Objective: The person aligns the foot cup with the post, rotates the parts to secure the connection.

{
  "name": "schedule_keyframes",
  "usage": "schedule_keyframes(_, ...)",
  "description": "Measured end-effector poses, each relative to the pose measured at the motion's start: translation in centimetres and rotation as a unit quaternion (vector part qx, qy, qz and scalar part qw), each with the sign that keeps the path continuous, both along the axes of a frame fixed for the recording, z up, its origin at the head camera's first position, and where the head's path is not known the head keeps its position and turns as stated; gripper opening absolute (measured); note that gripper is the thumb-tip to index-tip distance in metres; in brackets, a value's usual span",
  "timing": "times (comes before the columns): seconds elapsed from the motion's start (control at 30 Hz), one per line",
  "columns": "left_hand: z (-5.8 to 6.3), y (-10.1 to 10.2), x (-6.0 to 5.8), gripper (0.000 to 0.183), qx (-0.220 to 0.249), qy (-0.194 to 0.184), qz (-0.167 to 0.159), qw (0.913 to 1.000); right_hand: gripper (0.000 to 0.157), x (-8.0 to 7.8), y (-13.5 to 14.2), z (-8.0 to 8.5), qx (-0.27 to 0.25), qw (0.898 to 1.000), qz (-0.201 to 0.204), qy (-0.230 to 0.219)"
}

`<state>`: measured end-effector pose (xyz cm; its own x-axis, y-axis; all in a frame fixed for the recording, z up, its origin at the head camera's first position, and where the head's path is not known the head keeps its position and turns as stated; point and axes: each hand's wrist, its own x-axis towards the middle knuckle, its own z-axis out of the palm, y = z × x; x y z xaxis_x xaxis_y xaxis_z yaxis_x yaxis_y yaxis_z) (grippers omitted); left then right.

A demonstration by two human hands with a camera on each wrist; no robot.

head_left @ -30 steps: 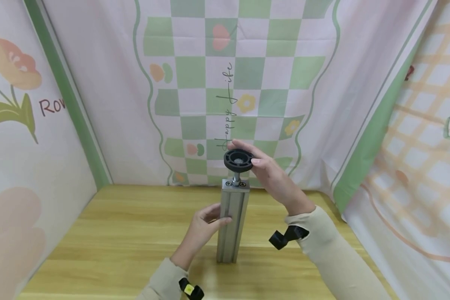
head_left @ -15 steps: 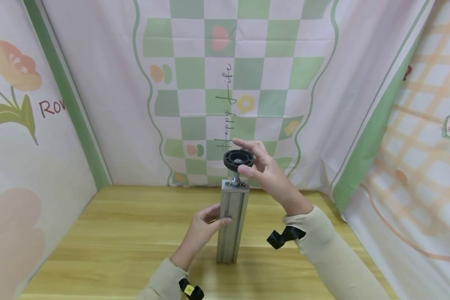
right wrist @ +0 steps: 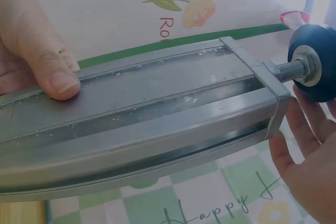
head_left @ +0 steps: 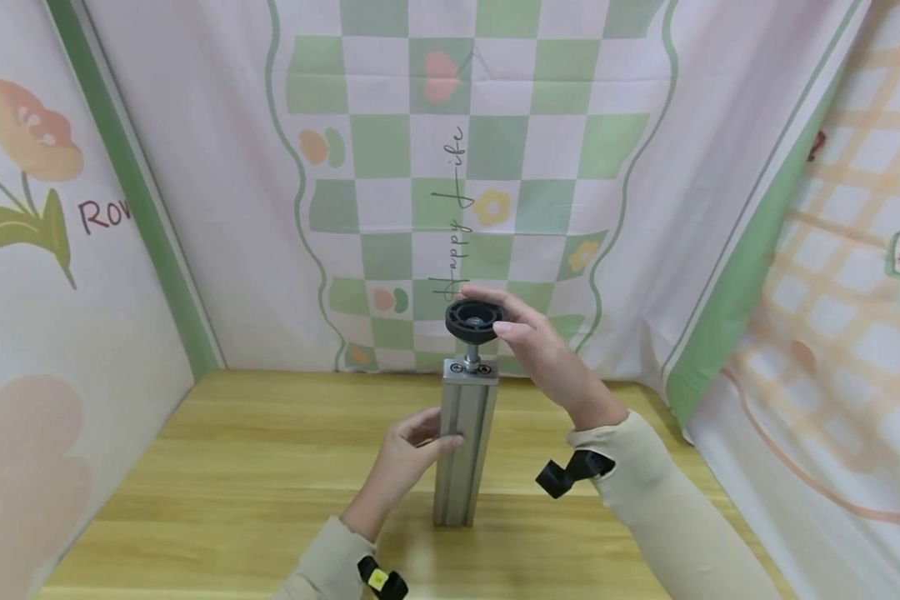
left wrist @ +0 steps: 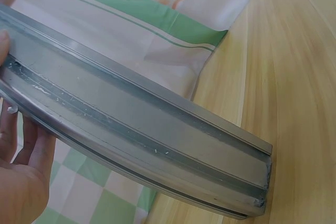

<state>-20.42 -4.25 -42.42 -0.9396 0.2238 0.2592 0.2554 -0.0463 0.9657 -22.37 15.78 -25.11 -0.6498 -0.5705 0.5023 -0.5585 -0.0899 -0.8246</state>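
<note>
A silver aluminium profile [head_left: 465, 450] stands upright on the wooden table [head_left: 270, 467]. On its top end sits a metal end plate [head_left: 471, 377] with two bolts, and a threaded rod [right wrist: 290, 70] rises from it. This rod carries a round black levelling foot [head_left: 461, 332], base facing up. My left hand [head_left: 405, 450] grips the profile about halfway up, thumb on the near face and fingers round the far side. With my right hand [head_left: 551, 358] I hold the foot's rim, thumb on the near right edge and fingers behind. White specks dot the profile's grooves in both wrist views.
Printed cloth hangs behind the table [head_left: 540, 167] and along its left [head_left: 37, 317] and right [head_left: 832, 333] sides. Black camera mounts sit on the right wrist [head_left: 573, 473] and left wrist [head_left: 382, 577].
Half a second ago my right thumb was nearer the rod and the fingers were spread; now thumb and fingers are back at the foot's rim. The left hand and profile have stayed put.
</note>
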Motion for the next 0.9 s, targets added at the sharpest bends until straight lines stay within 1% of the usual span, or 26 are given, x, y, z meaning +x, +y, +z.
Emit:
schedule_keyframes(0.13, -0.01, 0.00, -0.01, 0.044, 0.000, 0.002, 0.000, 1.0000, 0.051, 0.15, -0.01, -0.07, 0.010, 0.999, -0.045, 0.002)
schedule_keyframes(0.23, -0.03, 0.02, -0.04, 0.043, 0.000, 0.007, -0.001, 1.0000, 0.055, 0.35, -0.18, -0.07, 0.010, 0.997, -0.076, 0.007)
schedule_keyframes(0.3, -0.05, 0.02, -0.06, 0.043, -0.001, 0.008, 0.000, 1.0000, 0.059, 0.44, -0.33, -0.05, 0.011, 0.996, -0.092, 0.015)
schedule_keyframes(0.37, -0.08, 0.02, -0.07, 0.043, -0.003, 0.008, 0.000, 1.0000, 0.063, 0.47, -0.40, -0.10, 0.013, 0.995, -0.098, 0.018)
schedule_keyframes(0.43, -0.10, 0.01, -0.07, 0.043, -0.004, 0.008, 0.000, 1.0000, 0.067, 0.44, -0.42, -0.12, 0.015, 0.996, -0.085, 0.020)
schedule_keyframes(0.53, -0.12, 0.00, -0.06, 0.043, -0.003, 0.008, 0.000, 1.0000, 0.061, 0.25, -0.33, -0.15, 0.021, 0.998, -0.048, 0.017)
schedule_keyframes(0.63, -0.14, 0.00, -0.08, 0.043, 0.000, 0.007, 0.001, 1.0000, 0.057, -0.01, -0.24, -0.14, 0.008, 1.000, 0.004, 0.001)
schedule_keyframes(0.73, -0.15, 0.01, -0.08, 0.044, 0.003, 0.006, 0.001, 1.0000, 0.058, -0.25, -0.19, -0.14, -0.011, 0.999, 0.034, -0.011)
schedule_keyframes(0.8, -0.14, 0.02, -0.07, 0.044, 0.005, 0.005, 0.001, 1.0000, 0.056, -0.34, -0.10, -0.17, -0.016, 0.999, 0.038, -0.007)
schedule_keyframes(0.9, -0.11, 0.03, -0.08, 0.044, 0.007, 0.002, 0.000, 1.0000, 0.050, -0.35, 0.08, -0.24, -0.012, 1.000, 0.021, 0.001)
